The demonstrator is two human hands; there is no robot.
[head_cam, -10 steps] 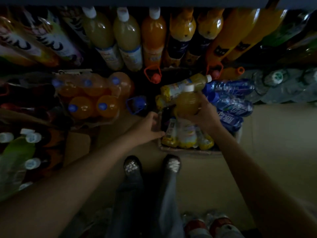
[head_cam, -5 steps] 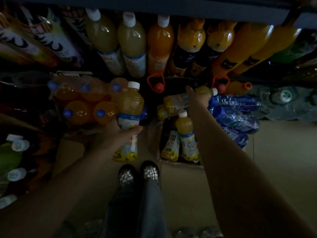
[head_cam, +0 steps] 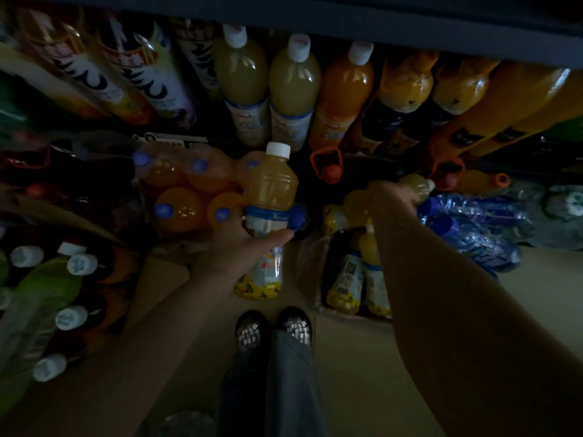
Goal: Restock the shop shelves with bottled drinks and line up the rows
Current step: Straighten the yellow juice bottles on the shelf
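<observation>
My left hand (head_cam: 243,247) grips a small yellow juice bottle (head_cam: 269,197) with a white cap, held upright at the centre. My right hand (head_cam: 391,195) reaches forward and grips a second juice bottle (head_cam: 416,184) that lies on its side on top of the others. Below my right forearm an open carton (head_cam: 318,294) on the floor holds more small juice bottles (head_cam: 345,282). The bottom shelf (head_cam: 410,33) ahead carries a row of large yellow and orange drink bottles (head_cam: 293,89).
A shrink-wrapped pack of orange soda (head_cam: 186,190) with blue caps lies left of centre. Blue water bottles (head_cam: 473,222) are stacked at the right. Green and dark bottles (head_cam: 47,294) with white caps lie at the left. My shoes (head_cam: 274,329) stand on the tan floor.
One second ago my right hand held the juice bottle over the carton. The bottle is now in my left hand, lifted left, and my right hand has reached to the lying bottle.
</observation>
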